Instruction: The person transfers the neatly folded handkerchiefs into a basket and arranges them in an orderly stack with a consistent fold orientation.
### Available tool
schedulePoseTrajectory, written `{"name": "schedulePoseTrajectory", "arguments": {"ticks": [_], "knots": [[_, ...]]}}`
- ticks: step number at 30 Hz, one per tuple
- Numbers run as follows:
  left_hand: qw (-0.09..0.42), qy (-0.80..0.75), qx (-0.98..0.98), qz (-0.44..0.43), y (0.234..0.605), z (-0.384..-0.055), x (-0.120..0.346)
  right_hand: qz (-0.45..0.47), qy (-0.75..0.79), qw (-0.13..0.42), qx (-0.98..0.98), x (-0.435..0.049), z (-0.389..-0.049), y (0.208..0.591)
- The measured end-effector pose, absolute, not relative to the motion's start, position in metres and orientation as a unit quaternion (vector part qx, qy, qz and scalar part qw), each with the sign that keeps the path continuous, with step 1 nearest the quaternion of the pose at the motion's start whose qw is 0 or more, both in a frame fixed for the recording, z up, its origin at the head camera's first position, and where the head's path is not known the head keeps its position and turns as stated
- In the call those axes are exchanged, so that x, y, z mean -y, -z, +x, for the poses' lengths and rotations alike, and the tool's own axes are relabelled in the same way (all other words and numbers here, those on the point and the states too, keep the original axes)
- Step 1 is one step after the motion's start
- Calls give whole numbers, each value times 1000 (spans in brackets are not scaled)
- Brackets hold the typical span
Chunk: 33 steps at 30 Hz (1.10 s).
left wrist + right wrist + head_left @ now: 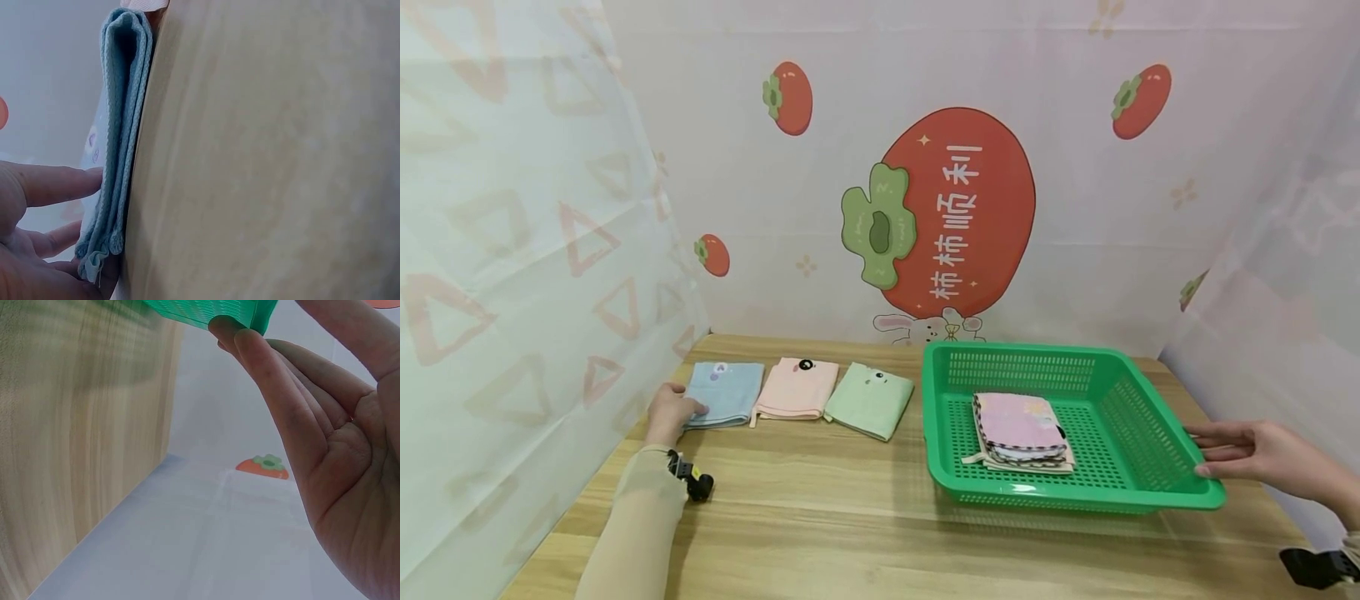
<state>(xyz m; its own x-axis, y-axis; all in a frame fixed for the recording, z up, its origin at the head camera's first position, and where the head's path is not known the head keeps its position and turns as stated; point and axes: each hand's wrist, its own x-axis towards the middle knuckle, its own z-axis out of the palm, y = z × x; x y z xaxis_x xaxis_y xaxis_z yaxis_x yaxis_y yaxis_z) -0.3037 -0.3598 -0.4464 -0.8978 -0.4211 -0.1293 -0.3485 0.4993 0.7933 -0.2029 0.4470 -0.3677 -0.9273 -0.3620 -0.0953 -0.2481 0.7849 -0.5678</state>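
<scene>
At the left of the head view, my left hand (672, 412) holds the near left corner of a folded light-blue towel (727, 392). In the left wrist view the thumb lies on the upper face of that blue towel (119, 125), and other fingers reach round its edge, partly hidden. My right hand (1247, 450) grips the right rim of a green plastic basket (1157, 417), thumb over the rim and fingers beneath it, as the right wrist view also shows. A folded pink towel with a checkered border (1018, 421) lies inside on a cream cloth (1067, 467).
To the right of the blue towel lie a folded peach towel (797, 388) and a folded green towel (868, 400), side by side on the wooden table (820, 525). Fabric walls with printed persimmons (970, 217) stand behind and at both sides.
</scene>
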Motion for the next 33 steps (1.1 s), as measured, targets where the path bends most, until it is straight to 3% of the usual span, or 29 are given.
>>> {"name": "schedulePoseTrajectory", "arguments": {"ticks": [19, 33], "knots": [[27, 463, 850, 252, 446, -304, 360, -176, 316, 104, -927, -446, -201, 365], [-4, 510, 830, 226, 446, -300, 368, -180, 317, 114, -924, -447, -202, 365]]}}
